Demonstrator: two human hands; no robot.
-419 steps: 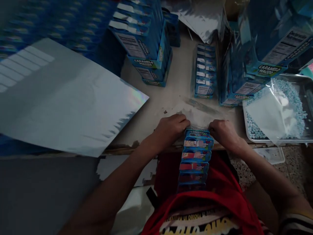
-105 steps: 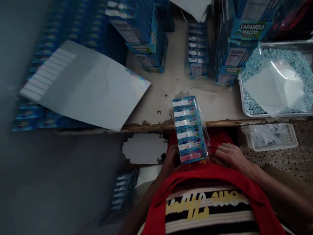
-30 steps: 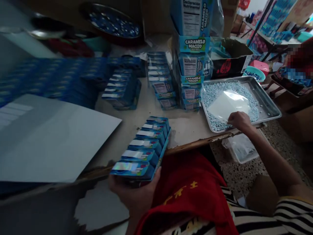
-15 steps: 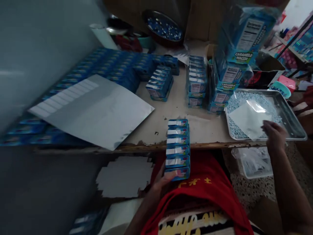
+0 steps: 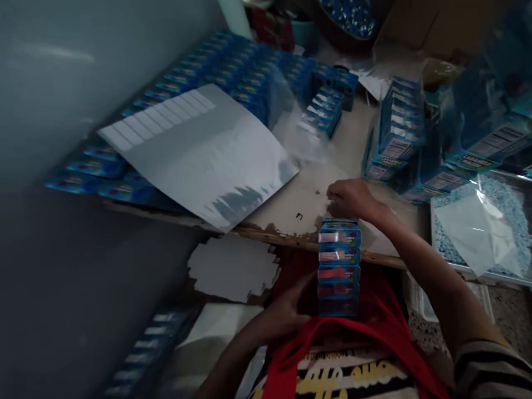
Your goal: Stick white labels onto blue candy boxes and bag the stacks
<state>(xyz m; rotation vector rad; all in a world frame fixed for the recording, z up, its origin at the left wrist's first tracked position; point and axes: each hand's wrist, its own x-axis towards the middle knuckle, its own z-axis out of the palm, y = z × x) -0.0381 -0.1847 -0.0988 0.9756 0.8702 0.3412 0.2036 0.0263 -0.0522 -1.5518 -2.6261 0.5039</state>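
Observation:
A row of small blue candy boxes (image 5: 339, 256) with white labels is tilted against the table's front edge, close to my body. My left hand (image 5: 291, 307) grips this row from its left side near the lower end, with some fingers hidden. Just above the row's far end is my right hand (image 5: 349, 198), its fingers pinched together. A clear plastic bag (image 5: 297, 124), blurred by motion, extends up and left from those fingers.
Many blue boxes (image 5: 233, 66) cover the table's left side, partly under a large white sheet (image 5: 203, 149). Bagged boxes (image 5: 401, 124) stack at right, beside a tray (image 5: 469, 271) of pale blue candies (image 5: 446, 233) with white paper (image 5: 465, 221) on top.
My right hand has moved left from the candy tray to above the box row, bringing a clear bag. My left hand has slid off the nearest box's top to its side. The view has shifted.

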